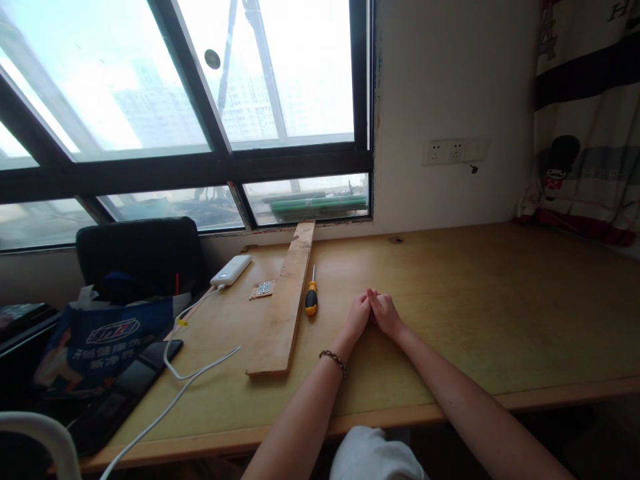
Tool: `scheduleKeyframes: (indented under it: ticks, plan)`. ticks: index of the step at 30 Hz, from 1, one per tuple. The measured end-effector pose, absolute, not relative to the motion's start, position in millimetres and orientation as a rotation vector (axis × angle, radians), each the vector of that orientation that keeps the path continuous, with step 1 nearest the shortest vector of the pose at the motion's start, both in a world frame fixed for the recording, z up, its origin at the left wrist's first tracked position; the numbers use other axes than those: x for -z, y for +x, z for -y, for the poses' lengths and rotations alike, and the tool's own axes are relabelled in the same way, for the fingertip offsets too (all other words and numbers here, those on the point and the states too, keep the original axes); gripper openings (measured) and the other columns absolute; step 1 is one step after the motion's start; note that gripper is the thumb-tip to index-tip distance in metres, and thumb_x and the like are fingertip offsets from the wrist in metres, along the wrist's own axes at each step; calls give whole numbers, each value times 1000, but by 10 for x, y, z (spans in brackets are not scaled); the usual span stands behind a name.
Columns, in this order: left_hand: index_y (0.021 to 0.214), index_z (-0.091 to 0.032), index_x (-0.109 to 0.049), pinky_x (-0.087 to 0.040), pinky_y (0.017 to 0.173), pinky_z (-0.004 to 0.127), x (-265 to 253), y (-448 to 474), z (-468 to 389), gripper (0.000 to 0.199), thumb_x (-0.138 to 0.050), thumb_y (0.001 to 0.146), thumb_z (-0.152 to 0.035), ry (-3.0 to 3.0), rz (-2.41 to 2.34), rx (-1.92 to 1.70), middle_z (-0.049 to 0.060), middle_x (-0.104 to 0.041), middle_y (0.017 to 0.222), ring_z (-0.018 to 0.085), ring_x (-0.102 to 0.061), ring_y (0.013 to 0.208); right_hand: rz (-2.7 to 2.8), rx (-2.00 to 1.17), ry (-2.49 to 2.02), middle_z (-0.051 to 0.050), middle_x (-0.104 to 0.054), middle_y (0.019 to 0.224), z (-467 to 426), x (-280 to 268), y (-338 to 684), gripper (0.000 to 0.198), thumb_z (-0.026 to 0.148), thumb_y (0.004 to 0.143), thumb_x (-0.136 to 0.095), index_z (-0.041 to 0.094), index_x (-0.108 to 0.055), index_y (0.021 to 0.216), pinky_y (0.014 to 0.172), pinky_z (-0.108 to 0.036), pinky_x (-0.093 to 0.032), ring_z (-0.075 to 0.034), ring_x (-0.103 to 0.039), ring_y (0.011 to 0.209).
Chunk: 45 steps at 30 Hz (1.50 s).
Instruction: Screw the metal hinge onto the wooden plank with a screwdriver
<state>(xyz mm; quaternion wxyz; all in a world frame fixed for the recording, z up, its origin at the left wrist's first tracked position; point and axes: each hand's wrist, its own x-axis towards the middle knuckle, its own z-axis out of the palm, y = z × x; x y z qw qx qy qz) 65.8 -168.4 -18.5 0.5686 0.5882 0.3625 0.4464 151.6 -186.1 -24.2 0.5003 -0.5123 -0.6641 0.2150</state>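
My left hand [359, 316] and my right hand [386, 313] rest together on the table, fingers curled in and the two touching at the thumbs. Both are closed, and nothing shows in either. A dark braided bracelet [333, 361] circles my left wrist. Left of my hands lies a screwdriver [311, 299] with a yellow and black handle, its tip pointing away from me. Beside it a long wooden board [286, 313] runs toward the window. Against the board's left side is a small wooden piece [256, 293] with several metal bits [265, 288] on it, too small to name.
A white power bank [231, 271] with a white cable [200, 373] lies at the left of the wooden table [480, 300]. Past the left edge are a black chair [140, 257], a blue bag [107, 340] and a dark flat object [127, 393]. Wall sockets [445, 152] sit behind.
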Motion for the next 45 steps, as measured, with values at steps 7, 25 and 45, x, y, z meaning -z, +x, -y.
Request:
scheduleKeyframes:
  ticks: [7,25,45]
  plan:
    - [55,-16,-48,-33,47,24,197,659,1676,39,-47,69,-53,1379,-861,-1040,-2,-42,43,11,-40,45,1609,-524,-1235,0,-41,33,1861,245,1520,65,61,83,-20,20,-40,37,46,-23,-34,-12,-45,38]
    - [55,-16,-48,-33,46,24,214,660,1670,39,-47,69,-52,1363,-860,-1049,-3,-42,43,10,-40,45,1607,-512,-1241,0,-42,33,1860,244,1514,66,62,83,-19,20,-41,36,44,-23,-33,-12,-46,38]
    - [55,-16,-48,-34,48,24,205,661,1673,39,-46,70,-52,1383,-851,-1045,-2,-41,43,11,-40,45,1601,-508,-1246,-1,-42,33,1862,249,1517,67,63,82,-19,19,-42,36,44,-23,-34,-12,-46,37]
